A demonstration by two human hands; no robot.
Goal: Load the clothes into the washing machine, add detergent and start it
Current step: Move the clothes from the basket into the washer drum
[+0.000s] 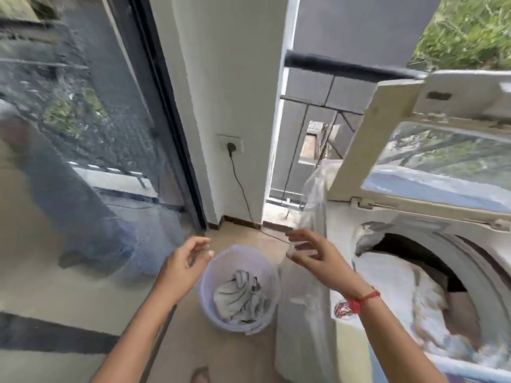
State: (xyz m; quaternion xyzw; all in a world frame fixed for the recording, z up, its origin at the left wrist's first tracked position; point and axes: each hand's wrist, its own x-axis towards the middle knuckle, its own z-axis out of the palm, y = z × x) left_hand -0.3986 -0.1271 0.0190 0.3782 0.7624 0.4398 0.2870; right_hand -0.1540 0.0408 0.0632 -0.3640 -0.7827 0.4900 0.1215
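A lilac laundry basket (206,294) stands on the floor below my hands, with a crumpled grey-and-white garment (240,297) in it. My left hand (185,261) hovers over the basket's left rim, fingers loosely curled, holding nothing. My right hand (312,251) hangs above the basket's right rim with spread fingers, empty. To the right stands the white top-loading washing machine (345,272), its lid (431,164) raised. Pale clothes (395,280) lie in the drum opening.
A glass sliding door (83,134) fills the left side. A wall socket (231,145) with a black cable runs down to the tan floor (193,346). Clear plastic sheeting (315,200) hangs beside the machine. A railing (345,64) crosses behind.
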